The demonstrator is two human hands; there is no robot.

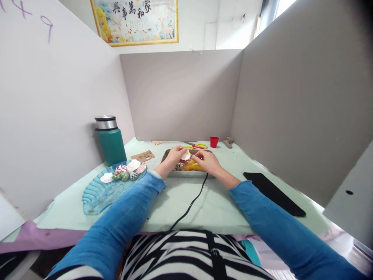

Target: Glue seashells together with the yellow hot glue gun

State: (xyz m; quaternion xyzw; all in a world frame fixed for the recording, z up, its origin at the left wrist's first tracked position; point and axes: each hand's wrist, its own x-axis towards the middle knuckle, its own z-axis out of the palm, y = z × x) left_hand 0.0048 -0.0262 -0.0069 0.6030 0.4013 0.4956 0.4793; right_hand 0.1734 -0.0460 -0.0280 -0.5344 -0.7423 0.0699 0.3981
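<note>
In the head view, a white seashell (pixel 185 156) is grasped by the left hand (pixel 175 154) over a metal tray (pixel 186 174), in which a yellow object (pixel 193 166) is contained. The right hand (pixel 206 160) is held just beside the shell, fingertips drawn together; whether anything is pinched cannot be told. Other seashells (pixel 133 165) are gathered on a blue glass plate (pixel 100 196).

The shell (pixel 185 155) is white; the plate (pixel 97 199) blue; the shirt (pixel 180 258) striped.
</note>
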